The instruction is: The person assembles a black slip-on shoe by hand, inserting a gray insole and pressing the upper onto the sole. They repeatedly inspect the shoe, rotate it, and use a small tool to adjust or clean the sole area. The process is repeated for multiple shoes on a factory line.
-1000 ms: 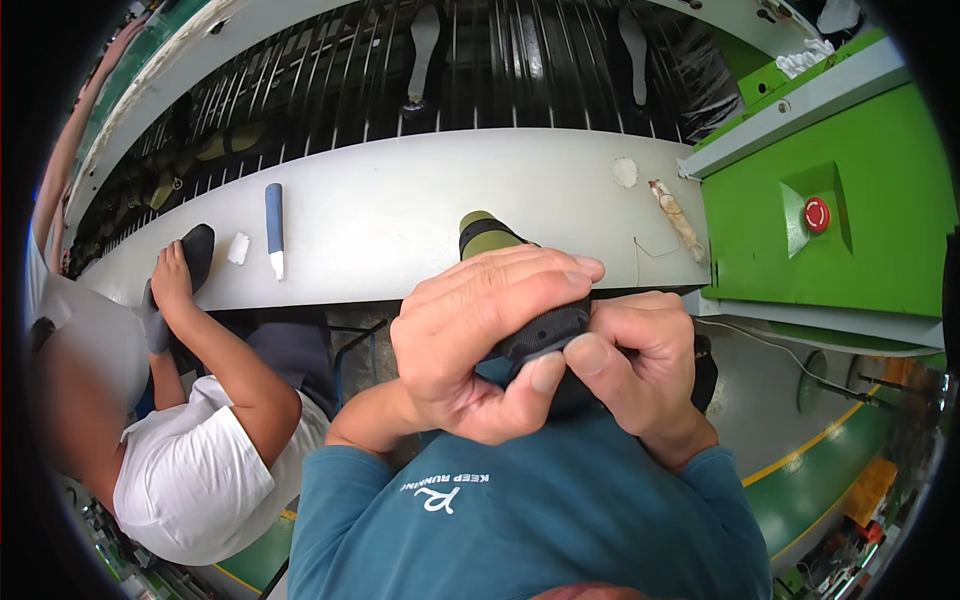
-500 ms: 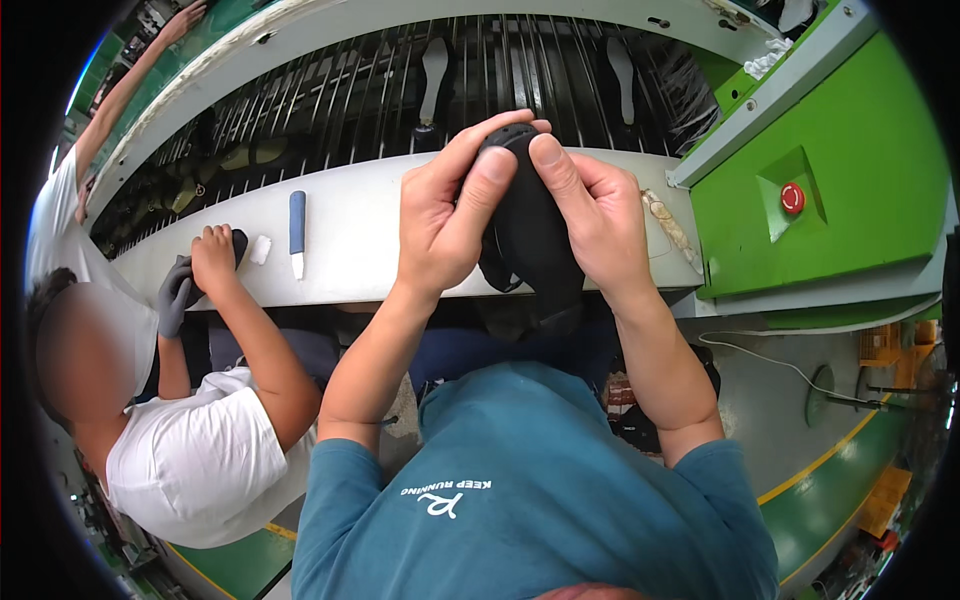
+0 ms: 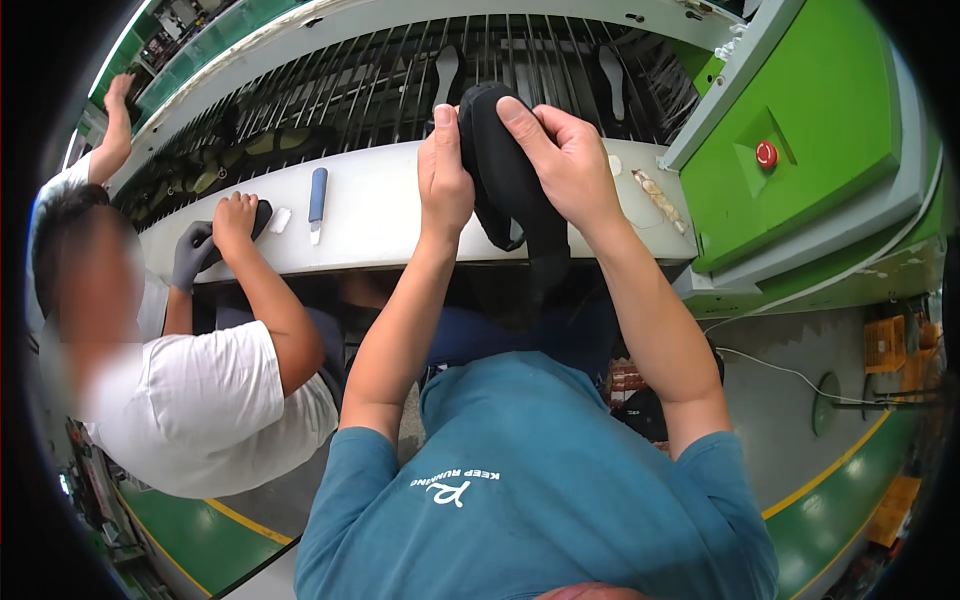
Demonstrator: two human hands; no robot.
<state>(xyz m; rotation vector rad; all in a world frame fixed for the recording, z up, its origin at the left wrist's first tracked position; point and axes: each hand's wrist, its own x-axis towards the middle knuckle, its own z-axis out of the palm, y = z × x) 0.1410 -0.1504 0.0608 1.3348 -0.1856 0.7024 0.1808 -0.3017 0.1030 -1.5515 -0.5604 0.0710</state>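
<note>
Up over the white table ledge I hold a black shoe (image 3: 497, 150) in both hands, its toe end pointing away from me. My left hand (image 3: 446, 180) is closed on its left edge, the thumb lying up along the sole rim. My right hand (image 3: 572, 165) grips the upper from the right, thumb pressed on top near the toe. Soft black material hangs from the near end, and a dark loop shows at its left. The fingers beneath the shoe are hidden.
On the ledge (image 3: 380, 225) lie a blue-handled tool (image 3: 317, 195), a white scrap (image 3: 281, 220) and a tape-wrapped tool (image 3: 658, 200). Beyond, a rod conveyor (image 3: 380, 95) carries soles (image 3: 610, 82). A green machine (image 3: 825, 130) with a red button stands right; a co-worker (image 3: 215, 400) sits left.
The shoe has turned so more of its left rim shows, and it has moved slightly away. My left thumb has shifted from the toe top to the edge. The view has shifted a little.
</note>
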